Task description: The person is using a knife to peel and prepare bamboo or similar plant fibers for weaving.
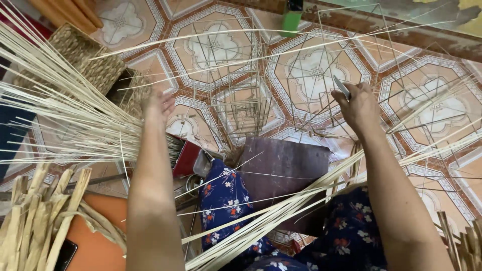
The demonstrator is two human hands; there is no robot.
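Nearest, blue flowered cloth point(226, 200) over the knees, crossed by a bundle of long pale flat cane strips point(281, 211), with a dark worn wooden board point(286, 170) just beyond and flat dried leaf strips point(35, 216) heaped at the left. Further out, left hand point(159, 106) stretched with fingers loosely spread into a fanned sheaf of thin stiff pale splints point(65, 115); right hand point(359, 108) closed around a small metal blade point(341, 86). Farthest, thin wire frames point(241, 100) on patterned floor tiles point(311, 70), a woven basket point(85, 60) at the upper left.
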